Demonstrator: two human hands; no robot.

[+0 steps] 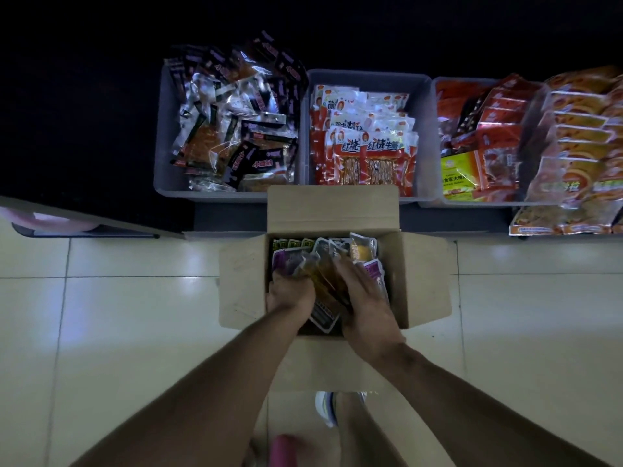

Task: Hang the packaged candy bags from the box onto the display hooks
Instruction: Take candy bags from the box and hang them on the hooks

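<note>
Both hands deep in the box, gathering bags; no hanging visible yet.

Taking the cardboard box (333, 210) as the landmark and reading left to right: at its left inner wall the left hand (290, 291) curls around a clutch of candy bags (323, 267), and at its right side the right hand (365, 298) lies over the same bundle, fingers bent onto the packets, though how firmly it pinches I cannot tell. The bags sit inside the box, many packed upright toward its far wall. Beyond the box stand three grey bins (161, 129) of other snack packets. No display hooks show here, so I judge the task is at an early pick-up stage, with the box full.
</note>
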